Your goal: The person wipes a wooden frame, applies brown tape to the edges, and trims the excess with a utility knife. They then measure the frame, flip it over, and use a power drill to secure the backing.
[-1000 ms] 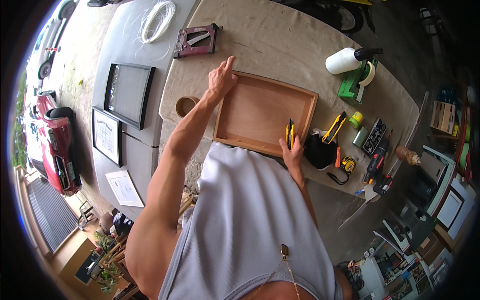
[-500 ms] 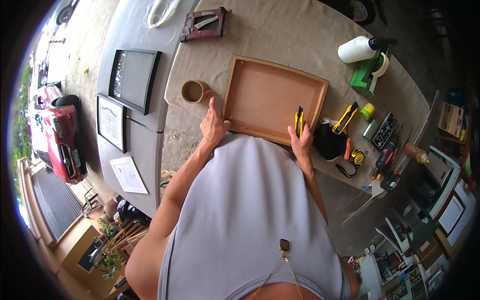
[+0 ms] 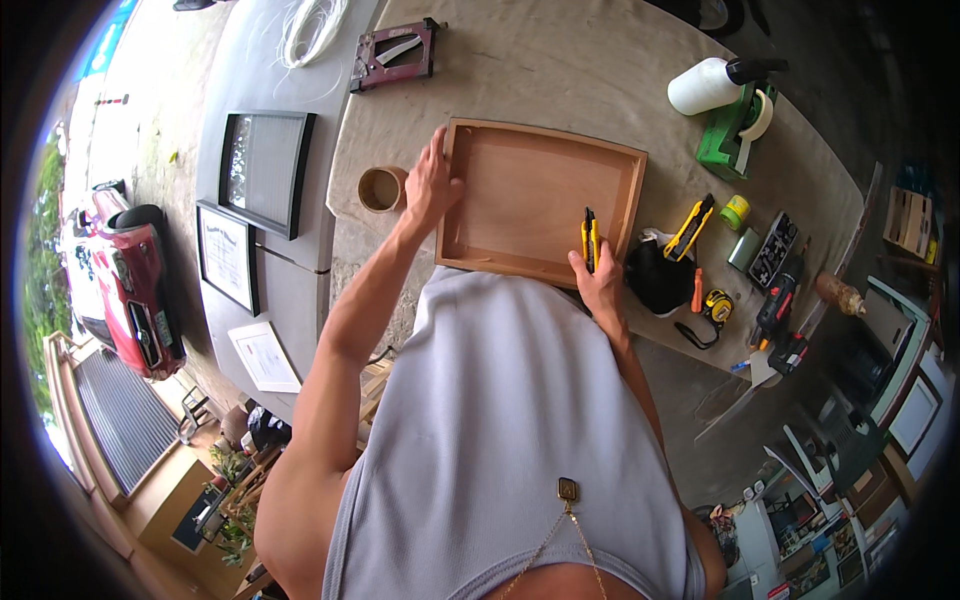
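Observation:
A shallow wooden box frame (image 3: 540, 270) with a brown panel inside lies on the cloth-covered table in front of me. My left hand (image 3: 432, 190) grips its left side, the fingers stretched along the outside and the thumb over the rim. In my right hand (image 3: 600, 283) is a yellow and black utility knife (image 3: 590, 242), held upright over the frame's near right corner. Whether its blade is out is too small to tell. Left of the frame stands a roll of brown tape (image 3: 381, 189).
A second yellow utility knife (image 3: 688, 232), a black pouch (image 3: 660, 285), a tape measure (image 3: 717, 306) and a power drill (image 3: 775, 312) lie at the right. Behind them are a green tape dispenser (image 3: 728, 140) and white spray bottle (image 3: 703, 88). A staple gun (image 3: 397, 54) sits far left.
My left hand has moved away from me along the frame's left side and closed on it. The frame has shifted slightly left in view. My right hand still holds the knife.

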`<action>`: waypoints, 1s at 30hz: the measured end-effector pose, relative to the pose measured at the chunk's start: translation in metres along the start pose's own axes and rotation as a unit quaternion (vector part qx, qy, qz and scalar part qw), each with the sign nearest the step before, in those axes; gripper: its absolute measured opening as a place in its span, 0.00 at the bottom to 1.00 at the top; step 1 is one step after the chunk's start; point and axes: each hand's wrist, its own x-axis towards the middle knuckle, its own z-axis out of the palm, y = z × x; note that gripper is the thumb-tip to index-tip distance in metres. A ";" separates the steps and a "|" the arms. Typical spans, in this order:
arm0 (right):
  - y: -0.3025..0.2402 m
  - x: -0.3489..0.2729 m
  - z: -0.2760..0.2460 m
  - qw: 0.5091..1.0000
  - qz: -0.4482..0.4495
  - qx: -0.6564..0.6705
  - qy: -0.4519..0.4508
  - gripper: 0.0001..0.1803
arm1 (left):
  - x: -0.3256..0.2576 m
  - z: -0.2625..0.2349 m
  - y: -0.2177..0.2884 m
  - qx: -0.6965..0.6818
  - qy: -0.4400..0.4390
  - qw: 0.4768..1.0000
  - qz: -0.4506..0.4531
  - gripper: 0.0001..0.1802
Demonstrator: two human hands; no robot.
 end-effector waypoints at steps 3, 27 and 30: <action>0.007 0.000 0.002 1.000 -0.008 -0.001 0.005 0.23 | 0.043 0.001 0.005 0.005 0.026 0.999 0.023 0.43; 0.002 0.000 0.002 0.999 0.027 0.024 -0.002 0.24 | -0.095 -0.006 -0.008 -0.059 -0.081 0.994 -0.038 0.43; -0.004 -0.001 0.000 0.999 0.036 0.022 -0.011 0.24 | -0.100 -0.008 -0.002 -0.025 -0.064 0.998 -0.016 0.41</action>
